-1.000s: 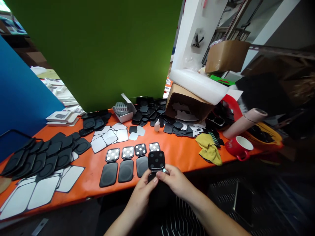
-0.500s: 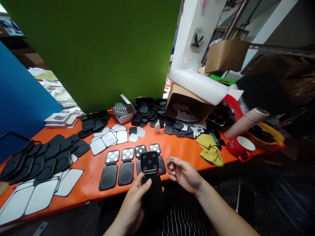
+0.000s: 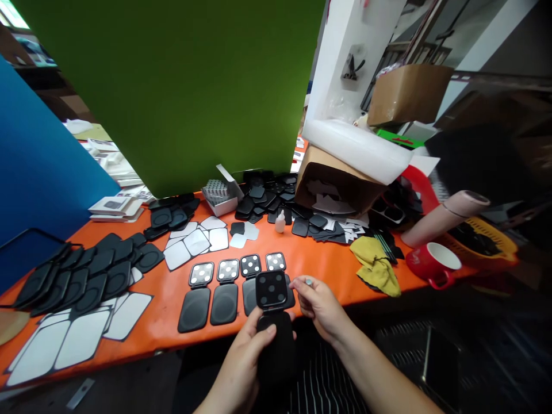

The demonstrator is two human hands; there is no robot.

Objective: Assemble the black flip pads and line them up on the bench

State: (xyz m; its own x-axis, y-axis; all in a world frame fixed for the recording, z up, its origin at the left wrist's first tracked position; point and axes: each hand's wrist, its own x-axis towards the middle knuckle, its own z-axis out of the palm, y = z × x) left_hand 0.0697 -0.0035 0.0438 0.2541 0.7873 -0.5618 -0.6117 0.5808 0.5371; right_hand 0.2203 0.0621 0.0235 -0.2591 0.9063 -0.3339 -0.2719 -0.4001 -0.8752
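Note:
In my left hand (image 3: 252, 345) is a hinged black two-panel case (image 3: 272, 287), opened out and tilted up. Its upper square panel carries a pattern of dark round spots; my thumb presses on the lower panel. Just right of that panel, my right hand (image 3: 319, 302) is closed with a small grey cylinder (image 3: 309, 282) in its fingers, its round end showing. Behind the held case, several similar hinged cases (image 3: 224, 303) lie opened in a row on the orange table (image 3: 164, 313). White dots mark their upper squares.
Black panels (image 3: 103, 259) and white rounded sheets (image 3: 84, 336) cover the left. A box of grey cylinders (image 3: 219, 198) and a small bottle (image 3: 280, 222) stand at the back. To the right are a yellow cloth (image 3: 373, 264), red mug (image 3: 431, 261) and pink flask (image 3: 446, 218).
My right hand has come closer to the upper panel, and the cylinder in it has turned so its end faces up. The view has shifted slightly left.

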